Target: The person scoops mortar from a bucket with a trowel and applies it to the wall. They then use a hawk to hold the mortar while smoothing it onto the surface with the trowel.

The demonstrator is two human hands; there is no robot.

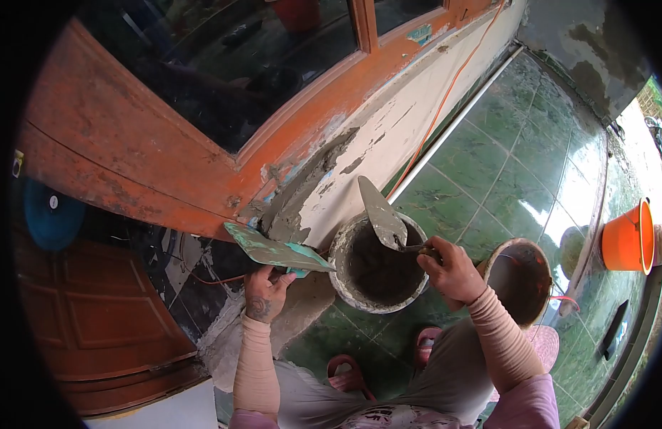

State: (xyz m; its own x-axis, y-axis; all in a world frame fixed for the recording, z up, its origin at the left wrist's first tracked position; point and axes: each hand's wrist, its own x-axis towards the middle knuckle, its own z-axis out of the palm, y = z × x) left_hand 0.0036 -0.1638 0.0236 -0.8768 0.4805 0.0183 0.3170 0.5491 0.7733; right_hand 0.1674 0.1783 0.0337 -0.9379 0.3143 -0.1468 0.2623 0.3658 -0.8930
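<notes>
The left hand [265,294], forearm upright in the view, closes its fingers around the grip under a green, mortar-smeared float [277,250] held beside the bucket's left rim. The right hand [452,272] reaches in from the right, fingers curled shut round the handle of a trowel [382,218], its grey-coated blade above the mortar bucket [377,297].

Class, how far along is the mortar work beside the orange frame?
Looks done: grey mortar coats a strip beside the orange frame. In hand: the right hand holds a trowel over the bucket; the left hand grips a green board. Probably left: smoothing the strip's rough edges, perhaps covering the patchily smeared pale wall.
</notes>
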